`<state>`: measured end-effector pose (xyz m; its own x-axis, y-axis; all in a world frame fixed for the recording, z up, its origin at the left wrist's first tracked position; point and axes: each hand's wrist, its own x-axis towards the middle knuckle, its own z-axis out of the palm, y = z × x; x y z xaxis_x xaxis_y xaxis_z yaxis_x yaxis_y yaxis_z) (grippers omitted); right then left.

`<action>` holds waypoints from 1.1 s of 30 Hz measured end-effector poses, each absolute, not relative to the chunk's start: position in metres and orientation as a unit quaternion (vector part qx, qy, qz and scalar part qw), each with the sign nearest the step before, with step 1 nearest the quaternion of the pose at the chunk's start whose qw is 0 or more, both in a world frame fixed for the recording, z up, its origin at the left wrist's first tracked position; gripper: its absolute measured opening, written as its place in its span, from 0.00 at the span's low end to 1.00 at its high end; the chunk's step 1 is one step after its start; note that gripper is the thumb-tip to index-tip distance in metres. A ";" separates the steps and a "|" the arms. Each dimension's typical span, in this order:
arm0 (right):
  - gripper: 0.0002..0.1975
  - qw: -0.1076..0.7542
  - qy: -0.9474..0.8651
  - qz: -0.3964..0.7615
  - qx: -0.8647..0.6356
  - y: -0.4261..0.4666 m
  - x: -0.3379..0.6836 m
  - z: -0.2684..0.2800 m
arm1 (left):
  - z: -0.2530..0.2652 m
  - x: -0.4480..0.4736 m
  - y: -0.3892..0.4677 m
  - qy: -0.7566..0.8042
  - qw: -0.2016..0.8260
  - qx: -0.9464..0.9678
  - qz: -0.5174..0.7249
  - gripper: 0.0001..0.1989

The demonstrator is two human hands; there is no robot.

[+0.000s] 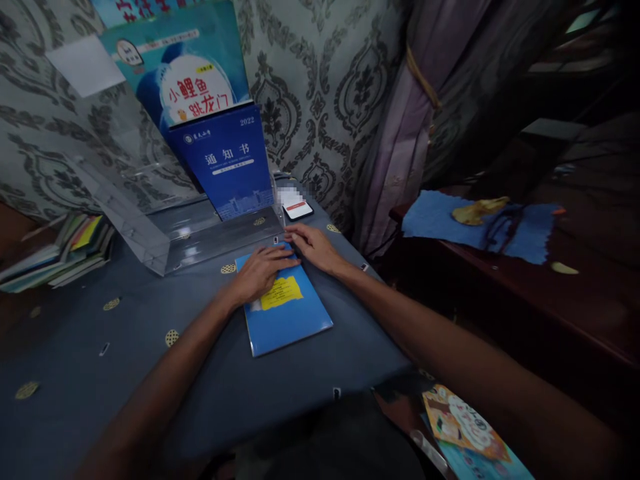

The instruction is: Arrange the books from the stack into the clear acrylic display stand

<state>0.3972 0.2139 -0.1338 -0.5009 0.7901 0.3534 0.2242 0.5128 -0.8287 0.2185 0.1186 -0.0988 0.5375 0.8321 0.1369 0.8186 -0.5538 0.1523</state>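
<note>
A blue book (pixel 287 327) with a yellow patch of print lies flat on the cloth-covered table. My left hand (pixel 261 272) rests palm down across its upper part, fingers stretched out and covering some of the cover. By the book's far right corner is my right hand (pixel 317 248), fingers extended and lying low; whether it touches the book I cannot tell. Just beyond both hands stands a clear plastic book rack (pixel 225 241). It holds an upright dark blue booklet (pixel 233 175) marked 2022, with a teal picture book (pixel 200 67) behind it.
A phone (pixel 299 209) lies right of the rack. Several stacked books (pixel 85 243) sit at the left. To the right, a dark red surface (pixel 595 293) carries a blue cloth (pixel 435 217). Near my lap are colourful books (pixel 470 427). A tied curtain (pixel 400 133) hangs behind.
</note>
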 end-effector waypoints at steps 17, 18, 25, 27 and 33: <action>0.17 0.364 -0.795 0.356 -0.328 0.206 0.399 -0.129 | -0.087 0.231 0.083 0.451 0.055 0.889 0.061 0.21; 0.17 0.366 -0.795 0.354 -0.329 0.206 0.399 -0.129 | -0.086 0.232 0.080 0.448 0.064 0.889 0.067 0.20; 0.17 0.348 -0.824 0.305 -0.328 0.203 0.401 -0.127 | -0.088 0.233 0.067 0.414 0.117 0.898 0.096 0.20; 0.17 0.340 -0.835 0.280 -0.331 0.202 0.401 -0.127 | -0.090 0.233 0.065 0.414 0.112 0.898 0.097 0.20; 0.18 0.294 -0.861 0.289 -0.298 0.183 0.416 -0.125 | -0.097 0.232 0.067 0.408 0.107 0.900 0.110 0.21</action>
